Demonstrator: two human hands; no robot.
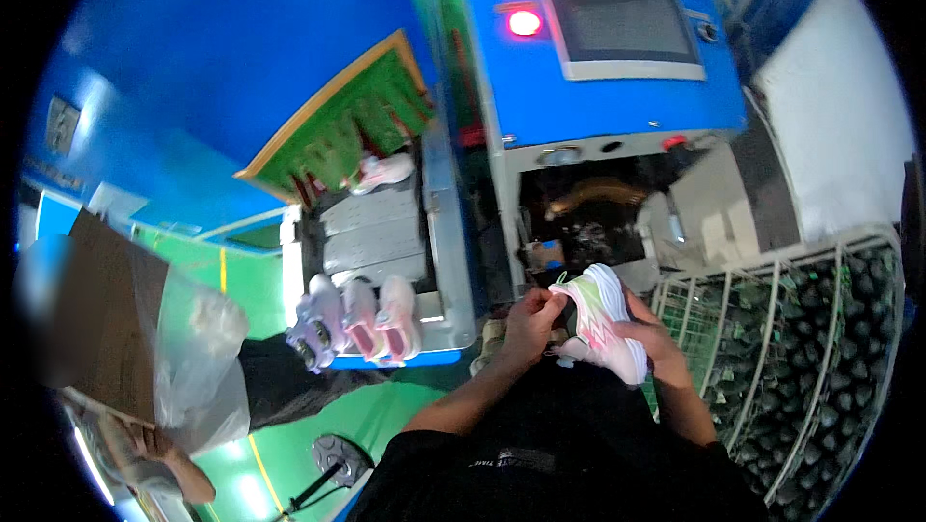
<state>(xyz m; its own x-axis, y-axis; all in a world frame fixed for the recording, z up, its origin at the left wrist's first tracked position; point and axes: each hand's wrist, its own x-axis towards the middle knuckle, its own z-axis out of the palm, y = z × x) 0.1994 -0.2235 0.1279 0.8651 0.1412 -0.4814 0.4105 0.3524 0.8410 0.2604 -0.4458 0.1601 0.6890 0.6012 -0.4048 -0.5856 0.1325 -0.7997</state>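
At the far left a clear plastic bag (198,353) hangs beside a brown board (111,315), close to another person's dark trouser leg (280,385). Next along, three small shoes (359,317), pale pink and lilac, sit at the near end of a grey conveyor (371,233), and one more pink shoe (384,172) lies farther up it under green strip curtains (362,122). In the middle stands a blue machine (598,88) with a screen (622,28), a lit red lamp (524,22) and a dark opening (588,213) below.

The risk, as it looks from here, is to the fingers: the sneaker (603,321) is held just in front of that opening, and a hand drifting closer could be caught. The shoe could also slip, since the left grip is only a fingertip pinch.

The left hand (531,321) comes up from the lower edge, forearm angled right, fingers closed narrowly on the tongue or lace area of the white, pink and green sneaker. The right hand (654,341) cups the shoe's sole and side from the right, wrapped around it. At the far right stands a white wire cage (772,329) of dark items
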